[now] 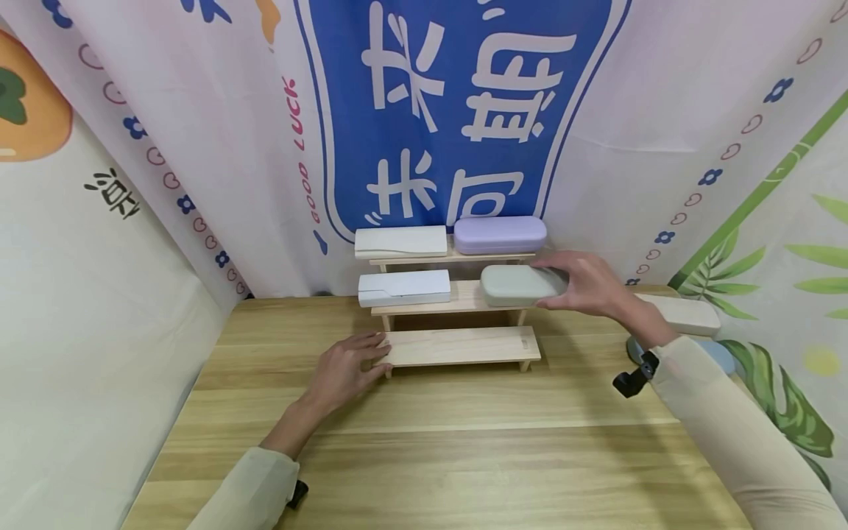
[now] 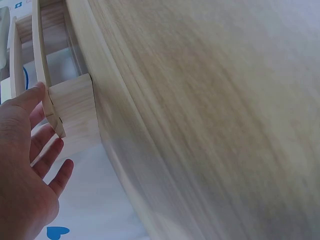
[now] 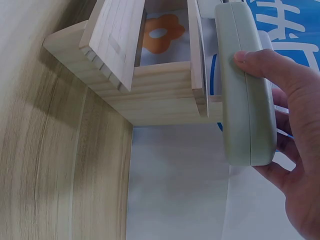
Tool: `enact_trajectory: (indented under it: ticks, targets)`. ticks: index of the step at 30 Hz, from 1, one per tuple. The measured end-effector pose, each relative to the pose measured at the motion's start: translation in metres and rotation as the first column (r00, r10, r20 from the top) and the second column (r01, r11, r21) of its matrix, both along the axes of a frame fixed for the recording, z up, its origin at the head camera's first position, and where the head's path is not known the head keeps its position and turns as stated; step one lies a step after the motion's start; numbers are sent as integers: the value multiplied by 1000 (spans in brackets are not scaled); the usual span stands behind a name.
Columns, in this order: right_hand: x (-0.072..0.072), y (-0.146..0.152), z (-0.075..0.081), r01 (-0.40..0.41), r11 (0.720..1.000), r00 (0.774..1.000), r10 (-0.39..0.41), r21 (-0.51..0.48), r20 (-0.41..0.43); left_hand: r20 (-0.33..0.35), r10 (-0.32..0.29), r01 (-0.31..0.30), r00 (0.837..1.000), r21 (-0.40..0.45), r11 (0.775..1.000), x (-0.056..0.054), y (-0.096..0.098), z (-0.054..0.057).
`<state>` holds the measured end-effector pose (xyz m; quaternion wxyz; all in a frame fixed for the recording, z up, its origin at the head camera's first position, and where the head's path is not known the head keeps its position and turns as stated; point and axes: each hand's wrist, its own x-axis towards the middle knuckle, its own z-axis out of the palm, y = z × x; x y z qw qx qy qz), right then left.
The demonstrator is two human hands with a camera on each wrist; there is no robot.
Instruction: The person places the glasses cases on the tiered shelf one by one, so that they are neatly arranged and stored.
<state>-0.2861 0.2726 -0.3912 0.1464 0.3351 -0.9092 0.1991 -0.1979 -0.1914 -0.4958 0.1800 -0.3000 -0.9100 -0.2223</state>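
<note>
A three-step wooden display stand (image 1: 464, 346) stands at the back of the table. My left hand (image 1: 341, 372) holds the left end of its lowest step, thumb at the front edge and fingers at the back corner. My right hand (image 1: 586, 283) grips the right end of a grey-green glasses case (image 1: 506, 285) over the right part of the middle step. In the right wrist view the thumb lies on this case (image 3: 245, 85), with the fingers behind it. Left of it on the same step lies a pale blue-white glasses case (image 1: 404, 288).
On the top step lie a white glasses case (image 1: 400, 241) and a lilac one (image 1: 500, 235). Beyond my right forearm are an off-white case (image 1: 685, 314) and a blue one (image 1: 718, 357), partly hidden by the arm. A printed curtain (image 1: 596, 147) hangs behind the stand.
</note>
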Motion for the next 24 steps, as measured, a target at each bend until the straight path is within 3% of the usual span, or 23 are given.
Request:
enact_trajectory:
  ticks: [24]
  targets:
    - [-6,-24,-2,-6,1000,1000,6,1,14,9,5,-5,1000,1,1000,0,1,0]
